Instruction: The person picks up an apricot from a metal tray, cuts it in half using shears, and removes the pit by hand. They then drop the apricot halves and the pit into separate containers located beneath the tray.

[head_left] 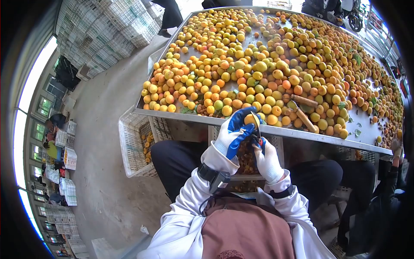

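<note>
My left hand, in a white glove with a blue coated palm, is closed around an apricot just past the near edge of the table. Close beside it, my right hand in a matching glove grips a small knife with a red and dark handle. Its thin blade points up against the apricot's right side. In front of both hands, a metal table bears a thick spread of yellow and orange apricots. Two wooden handles lie among the fruit, right of my hands.
Below the table edge at left stands a white plastic crate with some apricot pieces inside. Another crate with pieces sits under my hands. A co-worker's hand is at the far right. Stacked crates fill the back left.
</note>
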The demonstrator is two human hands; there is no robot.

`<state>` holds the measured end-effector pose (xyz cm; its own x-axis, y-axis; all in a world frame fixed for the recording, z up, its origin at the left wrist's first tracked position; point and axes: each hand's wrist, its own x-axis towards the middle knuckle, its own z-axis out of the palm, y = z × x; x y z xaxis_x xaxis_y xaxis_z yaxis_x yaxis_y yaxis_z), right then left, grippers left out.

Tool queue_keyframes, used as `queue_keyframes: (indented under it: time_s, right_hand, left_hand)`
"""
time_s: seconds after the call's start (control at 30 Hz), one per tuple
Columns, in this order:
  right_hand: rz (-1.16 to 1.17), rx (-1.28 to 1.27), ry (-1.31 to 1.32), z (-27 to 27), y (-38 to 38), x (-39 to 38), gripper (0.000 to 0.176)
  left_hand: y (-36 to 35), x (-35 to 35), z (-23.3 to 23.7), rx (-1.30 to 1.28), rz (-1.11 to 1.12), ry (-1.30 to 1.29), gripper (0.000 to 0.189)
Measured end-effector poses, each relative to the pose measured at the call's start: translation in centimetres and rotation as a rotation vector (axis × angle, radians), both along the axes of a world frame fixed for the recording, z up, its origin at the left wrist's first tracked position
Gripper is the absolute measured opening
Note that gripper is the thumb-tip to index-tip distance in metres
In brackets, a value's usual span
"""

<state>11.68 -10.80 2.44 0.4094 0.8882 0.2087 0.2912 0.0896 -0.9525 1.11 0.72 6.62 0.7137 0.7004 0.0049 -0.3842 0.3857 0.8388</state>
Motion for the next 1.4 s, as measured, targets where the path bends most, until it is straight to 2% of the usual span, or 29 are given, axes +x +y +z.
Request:
queue_keyframes:
  time_s: [0.1,0.2,0.27,0.3,0.4,0.47,0.57,0.63,0.67,0.87,0.97,1.03,1.1,1.13,1.17,1.27,1.3,1.37,1.4]
  right_hand:
    - [0.031,-0.034,0.013,0.3,-0.2,-0.1,0.011]
    - [-0.005,-0.028,0.023,-0.4,0.3,-0.6,0.013]
    - [-0.053,-0.003,0.022,-0.8,0.6,-0.9,0.013]
    - [-0.079,-0.019,0.018,-0.7,0.9,-0.9,0.014]
    - [-0.117,-0.054,0.006,-0.9,1.0,-0.8,0.015]
    - [-0.123,-0.078,0.003,-1.0,0.9,-1.0,0.014]
    - [-0.096,-0.112,0.027,-1.2,0.8,-1.5,0.015]
    - [-0.036,-0.067,0.198,-1.5,0.8,-1.6,0.018]
    - [-0.036,-0.068,0.198,-1.6,0.8,-1.4,0.018]
    - [0.167,-0.255,0.824,-0.8,0.7,-0.3,0.023]
    - [0.204,-0.253,0.918,-1.7,0.9,-0.2,0.023]
    - [0.194,-0.226,0.887,-0.9,1.1,-0.1,0.024]
    - [0.186,-0.313,0.968,0.5,0.8,0.6,0.025]
    - [0.195,-0.269,0.890,0.4,0.8,0.7,0.025]
    - [0.195,-0.266,0.890,0.2,0.7,0.6,0.025]
    - [0.136,-0.238,0.534,-1.0,0.7,0.7,0.021]
    - [0.136,-0.235,0.531,-1.2,0.8,0.4,0.021]
    - [-0.125,-0.058,-0.031,-1.5,1.1,-0.7,0.015]
    - [-0.145,-0.153,0.003,-0.6,1.0,-0.7,0.014]
  left_hand:
    - [-0.1,-0.1,0.4,0.008,0.009,-0.025,0.047]
    - [-0.6,0.2,-0.9,0.010,0.016,-0.009,0.041]
    - [-1.8,1.2,-1.8,-0.198,0.038,-0.018,0.038]
    - [-3.2,2.3,-0.7,-0.246,0.175,0.038,0.039]
    - [-3.1,2.5,-1.6,-0.256,0.135,0.040,0.035]
    - [-3.0,2.6,-2.7,-0.302,0.184,0.026,0.030]
    - [-2.6,2.4,-2.9,-0.157,0.194,0.173,0.025]
    - [-2.3,2.6,-3.1,-0.093,0.226,0.200,0.024]
    - [-2.2,2.5,-3.2,-0.078,0.223,0.208,0.025]
    - [-2.5,2.2,-0.5,-0.157,0.197,0.273,0.027]
    - [-1.1,2.0,-2.6,-0.146,0.150,0.288,0.028]
    - [-0.4,1.7,-3.0,-0.138,0.111,0.285,0.030]
    - [0.0,1.0,-3.1,-0.139,-0.010,0.155,0.034]
    - [-0.1,0.6,-2.6,-0.030,-0.045,0.107,0.038]
    - [-0.1,0.6,-2.9,-0.027,-0.046,0.107,0.038]
    - [-0.2,1.0,-3.5,-0.035,-0.025,0.110,0.040]
    - [-0.5,1.2,-3.6,-0.032,-0.026,0.107,0.040]
    - [-1.2,1.8,-3.7,-0.178,0.011,0.039,0.036]
    - [-1.7,2.4,-3.7,-0.192,0.075,0.059,0.034]
